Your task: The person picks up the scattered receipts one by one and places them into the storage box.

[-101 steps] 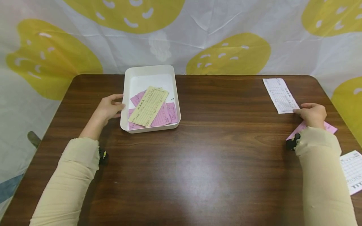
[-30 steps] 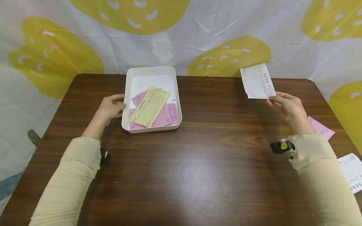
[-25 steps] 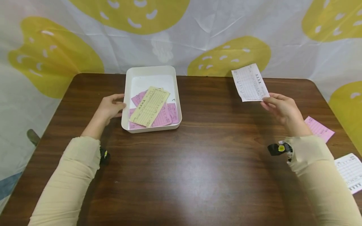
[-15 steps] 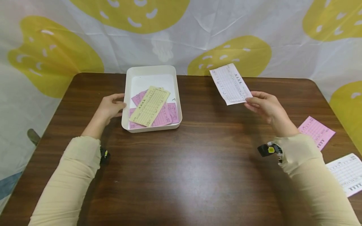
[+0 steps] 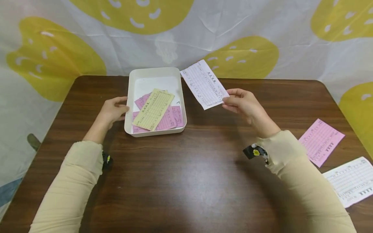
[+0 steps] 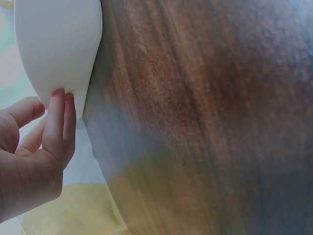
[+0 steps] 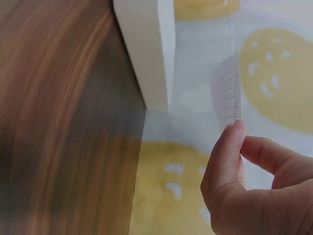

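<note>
In the head view, a white tray (image 5: 155,79) stands on the table with several pink paper slips (image 5: 167,119) and one yellow slip (image 5: 154,110) on top inside it. My left hand (image 5: 110,113) holds the tray's left wall, thumb at the rim; the left wrist view shows fingertips on the outer wall (image 6: 58,44). To the right of the tray, my right hand (image 5: 246,105) pinches a white printed slip (image 5: 205,84) by its near right corner, between thumb and fingers. It is held up off the table, its far left corner close to the tray's right rim.
On the table's right side lie a pink slip (image 5: 322,142) and, nearer me, a white slip (image 5: 351,181), partly covered by my sleeve. The brown table (image 5: 186,181) meets a white cloth (image 5: 230,19) with yellow shapes behind it.
My right hand has picked the white slip off the table's far right and carried it left toward the tray. The pink slip underneath is now uncovered. My left hand stays at the tray.
</note>
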